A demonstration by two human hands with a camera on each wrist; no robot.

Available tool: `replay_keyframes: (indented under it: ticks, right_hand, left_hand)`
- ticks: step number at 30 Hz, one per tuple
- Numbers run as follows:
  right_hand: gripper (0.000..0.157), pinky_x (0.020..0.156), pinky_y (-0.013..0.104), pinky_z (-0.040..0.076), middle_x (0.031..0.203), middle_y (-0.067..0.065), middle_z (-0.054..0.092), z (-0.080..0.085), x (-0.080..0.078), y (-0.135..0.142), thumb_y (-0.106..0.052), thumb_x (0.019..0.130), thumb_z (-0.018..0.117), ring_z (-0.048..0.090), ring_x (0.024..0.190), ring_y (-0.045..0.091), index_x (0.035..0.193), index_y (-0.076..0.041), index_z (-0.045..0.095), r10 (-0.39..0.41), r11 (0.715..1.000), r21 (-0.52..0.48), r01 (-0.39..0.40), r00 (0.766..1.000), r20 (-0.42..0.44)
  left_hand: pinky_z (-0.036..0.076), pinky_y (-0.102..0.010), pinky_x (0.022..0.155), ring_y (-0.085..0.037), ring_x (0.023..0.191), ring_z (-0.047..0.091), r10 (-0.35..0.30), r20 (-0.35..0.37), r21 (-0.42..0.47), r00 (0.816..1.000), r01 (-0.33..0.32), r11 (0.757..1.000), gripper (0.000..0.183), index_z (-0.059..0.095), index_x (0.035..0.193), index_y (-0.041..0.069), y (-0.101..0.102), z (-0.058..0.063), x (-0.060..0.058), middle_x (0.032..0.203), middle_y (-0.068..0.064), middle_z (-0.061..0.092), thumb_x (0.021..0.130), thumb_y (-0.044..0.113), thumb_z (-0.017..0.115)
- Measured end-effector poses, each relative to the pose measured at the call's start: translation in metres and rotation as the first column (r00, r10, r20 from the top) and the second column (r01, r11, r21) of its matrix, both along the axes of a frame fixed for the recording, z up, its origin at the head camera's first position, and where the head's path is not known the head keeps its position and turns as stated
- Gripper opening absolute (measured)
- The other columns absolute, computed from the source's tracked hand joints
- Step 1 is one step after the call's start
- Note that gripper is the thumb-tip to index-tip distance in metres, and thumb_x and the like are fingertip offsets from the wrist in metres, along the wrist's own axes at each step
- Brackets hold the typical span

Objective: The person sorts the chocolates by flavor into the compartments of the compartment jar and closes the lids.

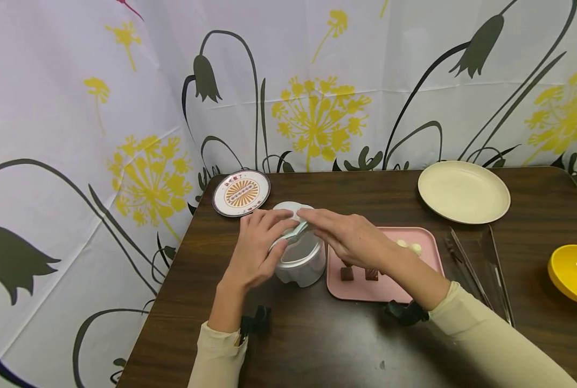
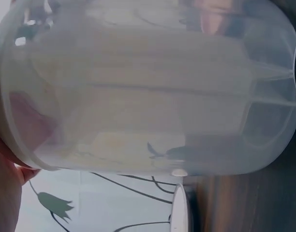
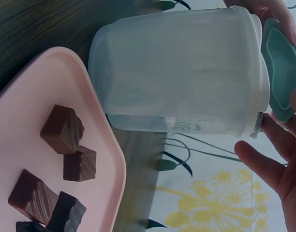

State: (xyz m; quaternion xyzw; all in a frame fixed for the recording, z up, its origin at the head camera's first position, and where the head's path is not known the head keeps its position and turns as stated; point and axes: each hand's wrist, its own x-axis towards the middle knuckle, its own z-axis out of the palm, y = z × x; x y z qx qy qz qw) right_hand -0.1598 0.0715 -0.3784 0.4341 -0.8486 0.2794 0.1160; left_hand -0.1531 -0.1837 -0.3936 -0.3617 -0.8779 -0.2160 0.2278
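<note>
A translucent plastic canister stands upright on the dark table in front of me. Its pale green lid flap is tilted up at the mouth, leaving part of the inside visible from above. My left hand grips the flap on the left, thumb below and fingers over its upper side. From the right, my right hand reaches across with fingers nearly straight, fingertips at the flap's edge. In the right wrist view its thumb is spread away beside the canister's rim. The left wrist view is mostly filled by the canister wall.
Right of the canister, a pink tray bears brown chocolates and white pieces. A patterned plate lies back left, a cream plate back right. Long metal utensils and a yellow bowl are farther right.
</note>
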Motion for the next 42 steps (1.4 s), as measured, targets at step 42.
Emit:
replay_keyframes:
  ticks: [42]
  right_hand:
    - [0.051, 0.081, 0.067, 0.040, 0.138, 0.014, 0.054, -0.051, 0.094, 0.146, -0.019, 0.092, 0.065, 0.051, 0.121, 0.045, 0.141, -0.012, 0.054, -0.785, 0.579, -0.074, 0.812, 0.580, 0.216]
  left_hand:
    - [0.025, -0.052, 0.113, -0.035, 0.138, 0.038, -0.085, 0.012, 0.202, 0.996, 0.080, 0.976, 0.052, 0.062, 0.122, 0.002, -0.001, -0.017, -0.006, 0.140, -0.011, 0.054, 0.096, 0.029, 0.027]
